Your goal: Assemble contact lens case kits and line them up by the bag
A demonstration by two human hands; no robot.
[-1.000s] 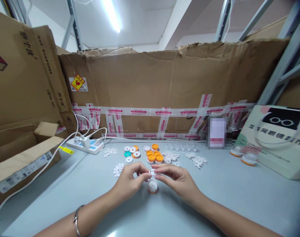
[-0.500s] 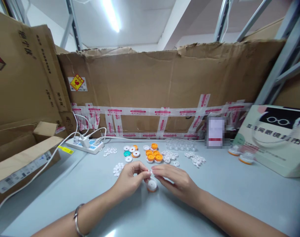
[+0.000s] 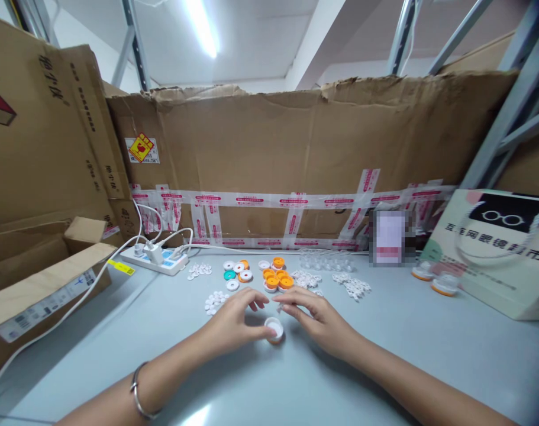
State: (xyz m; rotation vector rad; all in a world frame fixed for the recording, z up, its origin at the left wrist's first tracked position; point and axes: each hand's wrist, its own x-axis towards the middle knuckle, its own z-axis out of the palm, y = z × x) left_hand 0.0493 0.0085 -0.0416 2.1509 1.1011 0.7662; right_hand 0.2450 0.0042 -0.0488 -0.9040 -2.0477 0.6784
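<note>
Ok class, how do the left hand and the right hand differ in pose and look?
The left hand is spread, thumb at the rim of the white cup; the right hand is more closed and apart from it.
The right hand seems to pinch a pale piece; the left hand shows none.
The left wrist wears a bangle; the right wrist is bare.
Both are ungloved, fingers pointing inward.

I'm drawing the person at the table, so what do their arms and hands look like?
The left hand and right hand are both bare, with no gloves. No sleeves show on either forearm. Near the left wrist is a thin, shiny silver bangle with a small raised bit on it. You can draw the right wrist plain.
</note>
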